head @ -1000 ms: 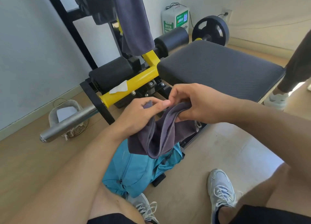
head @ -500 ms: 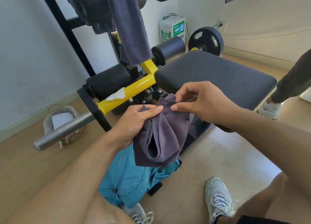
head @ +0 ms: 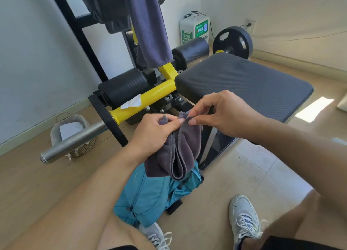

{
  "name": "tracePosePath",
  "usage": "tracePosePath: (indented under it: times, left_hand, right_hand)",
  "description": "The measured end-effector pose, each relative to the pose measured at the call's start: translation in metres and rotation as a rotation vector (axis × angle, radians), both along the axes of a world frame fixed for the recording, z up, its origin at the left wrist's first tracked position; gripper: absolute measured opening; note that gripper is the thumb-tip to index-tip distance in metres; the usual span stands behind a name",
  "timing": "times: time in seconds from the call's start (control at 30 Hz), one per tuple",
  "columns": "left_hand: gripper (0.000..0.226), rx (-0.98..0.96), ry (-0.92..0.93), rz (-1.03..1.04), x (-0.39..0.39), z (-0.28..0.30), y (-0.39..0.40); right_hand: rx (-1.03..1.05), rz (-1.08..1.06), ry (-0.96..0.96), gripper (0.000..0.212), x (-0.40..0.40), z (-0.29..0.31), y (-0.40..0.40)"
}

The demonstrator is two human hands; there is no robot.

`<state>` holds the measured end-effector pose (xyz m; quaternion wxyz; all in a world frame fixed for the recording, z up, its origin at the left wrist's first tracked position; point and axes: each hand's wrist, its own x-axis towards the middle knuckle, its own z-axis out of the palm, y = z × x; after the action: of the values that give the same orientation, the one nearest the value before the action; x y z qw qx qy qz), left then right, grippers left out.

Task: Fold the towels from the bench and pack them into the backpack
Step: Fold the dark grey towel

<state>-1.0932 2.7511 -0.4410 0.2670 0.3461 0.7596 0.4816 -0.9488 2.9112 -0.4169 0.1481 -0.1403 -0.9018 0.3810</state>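
Note:
A dark grey towel (head: 178, 152) hangs folded in loops between both hands, in front of the bench. My left hand (head: 155, 131) grips its upper left edge. My right hand (head: 221, 114) pinches the top edge with thumb and forefinger, close to the left fingertips. Directly below the towel a teal backpack (head: 150, 195) lies on the floor between my feet. Another grey-blue towel (head: 148, 29) drapes from the rack above the black bench pad (head: 247, 80), with a darker cloth (head: 107, 7) beside it.
The bench's yellow frame (head: 154, 97) and a steel bar (head: 73, 140) jut out to the left. A small basket (head: 75, 133) sits by the wall. A weight plate (head: 233, 42) and a white charging box (head: 194, 30) stand at the back. My shoes (head: 244, 217) rest on the floor.
The towel has come out of a bunched grip and now hangs lower in longer folds. My right hand has shifted from clutching it to pinching its top edge.

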Motion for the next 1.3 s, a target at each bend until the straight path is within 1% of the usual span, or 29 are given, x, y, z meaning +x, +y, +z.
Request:
tracePosePath:
  times: [0.1, 0.2, 0.33, 0.47, 0.6, 0.7, 0.8, 0.93, 0.97, 1.03, 1.3]
  left_hand:
    - [0.01, 0.0, 0.031, -0.046, 0.0033, 0.002, -0.0008]
    - [0.009, 0.015, 0.036, -0.046, 0.0035, 0.0036, -0.0015]
    - [0.019, 0.02, -0.06, -0.084, 0.004, 0.0055, -0.0024]
    - [0.01, -0.025, 0.013, -0.073, 0.0039, 0.0041, -0.0006]
    - [0.005, -0.061, 0.033, -0.105, 0.0028, 0.0027, -0.0013]
    - [0.007, -0.045, -0.039, -0.125, 0.0023, 0.0025, -0.0022]
    - [0.006, 0.004, -0.147, -0.101, 0.0016, 0.0028, -0.0014]
    - [0.005, 0.008, -0.311, -0.132, 0.0026, 0.0052, -0.0009]
    - [0.003, 0.003, -0.351, -0.133, 0.0022, 0.0058, -0.0011]
    - [0.009, 0.002, -0.407, -0.126, 0.0006, 0.0057, -0.0014]
    - [0.008, 0.001, -0.443, -0.098, 0.0008, 0.0023, 0.001]
  right_hand:
    - [-0.013, -0.022, -0.02, 0.01, -0.0012, -0.0019, 0.0007]
    - [-0.04, -0.022, -0.035, 0.01, -0.0009, -0.002, 0.0014]
    - [-0.062, -0.001, -0.065, 0.012, 0.0005, -0.0008, 0.0026]
    - [-0.115, 0.034, -0.073, 0.017, 0.002, 0.0014, 0.0021]
    - [-0.151, 0.042, -0.092, 0.015, 0.0019, -0.0002, 0.0011]
    - [-0.202, 0.046, -0.126, 0.017, 0.0017, -0.0021, 0.0021]
    - [-0.242, 0.047, -0.175, 0.026, 0.0027, -0.0026, 0.0032]
    - [-0.143, 0.079, -0.173, 0.02, 0.0033, -0.0009, 0.0014]
    - [-0.134, 0.076, -0.152, 0.02, 0.0035, -0.0007, 0.0003]
    - [-0.127, 0.046, -0.093, 0.02, 0.0036, -0.001, -0.0008]
    - [-0.078, 0.062, -0.077, 0.016, 0.0012, -0.0053, 0.0007]
